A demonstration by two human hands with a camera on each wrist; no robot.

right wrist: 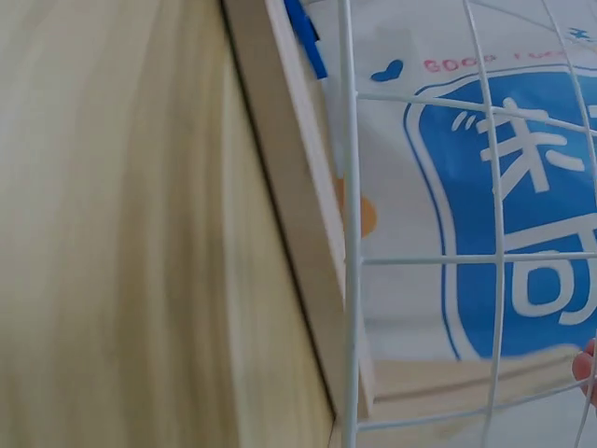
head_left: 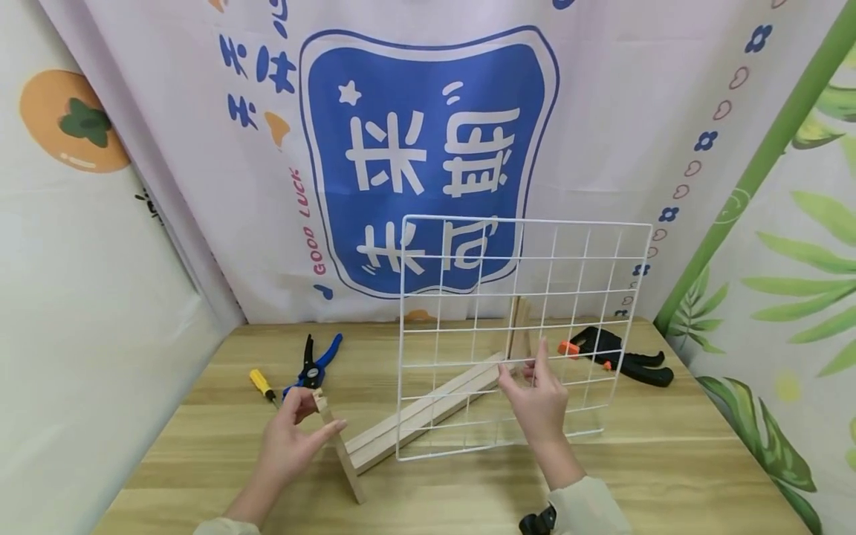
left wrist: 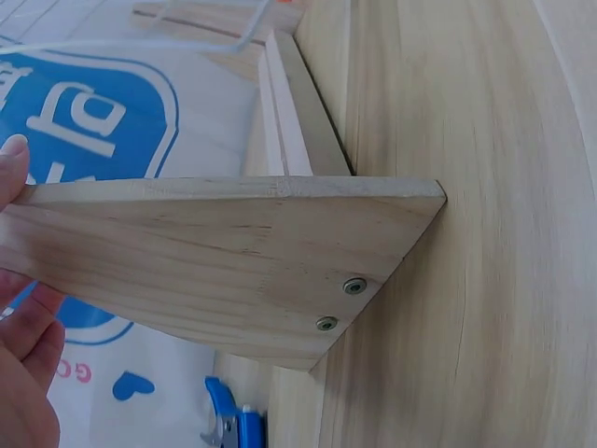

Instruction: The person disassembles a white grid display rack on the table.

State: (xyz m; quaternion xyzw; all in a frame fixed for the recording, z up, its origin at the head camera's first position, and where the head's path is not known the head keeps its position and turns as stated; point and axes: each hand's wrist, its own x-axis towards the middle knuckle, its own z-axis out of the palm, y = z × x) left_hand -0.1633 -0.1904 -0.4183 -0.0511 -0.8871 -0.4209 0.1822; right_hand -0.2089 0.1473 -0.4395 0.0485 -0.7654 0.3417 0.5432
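A white wire grid panel (head_left: 475, 329) stands tilted above the table, held by my right hand (head_left: 540, 407), whose thumb and fingers grip its wires. Behind it lies a wooden frame: a long grooved rail (head_left: 428, 417) joins a near end board (head_left: 349, 469) and a far end board (head_left: 520, 334). My left hand (head_left: 287, 438) holds the top of the near board between thumb and fingers. Two bolt heads (left wrist: 354, 286) show on that board's outer face in the left wrist view. Only a fingertip (right wrist: 586, 366) of the right hand appears in the right wrist view.
Blue-handled pliers (head_left: 316, 365) and a yellow-handled screwdriver (head_left: 262, 384) lie at the back left. A black clamp with orange pads (head_left: 618, 355) lies at the back right. A small black object (head_left: 537, 521) sits by the right sleeve. A printed curtain (head_left: 588, 148) hangs behind the table.
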